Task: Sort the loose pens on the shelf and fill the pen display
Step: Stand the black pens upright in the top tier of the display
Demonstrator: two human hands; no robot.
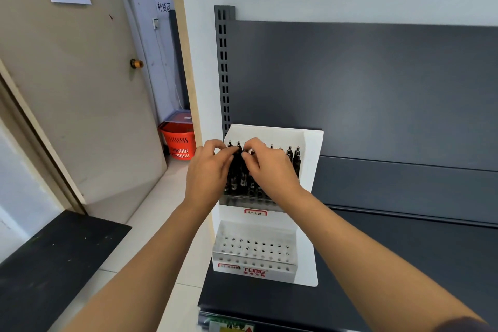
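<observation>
1. Dark grey shop shelf with a matching back panel; off to the left, a beige door ajar and a red basket on the floor beyond.
2. White pen display set at the shelf's left end, back against the panel, two stepped tiers facing outward, most likely for easy reach and a clear view of the stock.
3. Upper tier part filled: black pens upright in their holes, tops up, crowded on the left, with gaps towards the right. Below it, the lower tier, nothing but bare holes, so filling judged well short of done.
4. Raised together at the left part of the upper tier: left hand and right hand, knuckles up, fingertips close together, seemingly for two-handed control of thin, easily tipped pens.
5. Curled in tight, the left fingers: thumb and fingertips pinching the tops of a small dark bunch of pens.
6. Bent the same way and nearly closed, the right fingers: pinching a pen top just beside the left grip.
7. Number of pens in either grip hidden behind the hands; seating a pen or merely straightening one, impossible to say.
8. No loose pens visible on the shelf; any left for sorting either out of view or within the hands.
</observation>
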